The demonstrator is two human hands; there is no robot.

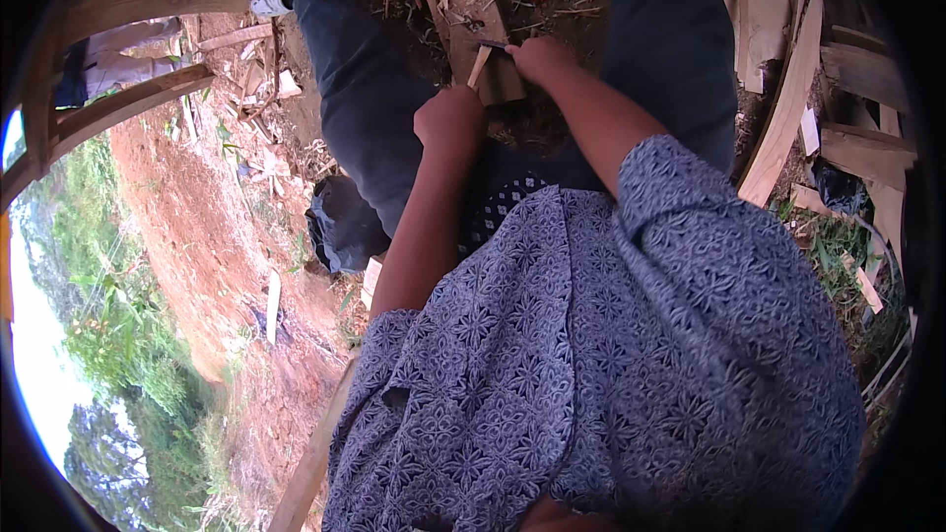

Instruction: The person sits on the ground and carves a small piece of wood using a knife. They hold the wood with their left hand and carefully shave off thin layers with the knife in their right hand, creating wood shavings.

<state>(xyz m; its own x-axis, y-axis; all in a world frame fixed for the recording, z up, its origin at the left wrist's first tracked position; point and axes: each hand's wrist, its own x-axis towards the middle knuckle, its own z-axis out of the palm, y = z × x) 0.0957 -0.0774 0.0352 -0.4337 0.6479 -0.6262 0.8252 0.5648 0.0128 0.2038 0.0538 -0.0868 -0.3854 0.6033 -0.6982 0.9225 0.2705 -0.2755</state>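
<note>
My left hand is closed around a slim, pale wooden stick, whose free end points up and away from me. Closed as well, my right hand grips a dark, narrow blade-like tool; its handle is hidden in the fingers and I cannot tell its exact kind. The tool crosses close to the stick's tip, though whether they touch is unclear. Beneath both lies a flat wooden board on the ground between my legs.
Wood chips and scraps litter the dirt around the board. A black plastic bag lies beside my left leg. Long curved planks stand at the right, and a wooden frame at the upper left. Another person's clothing shows behind that frame.
</note>
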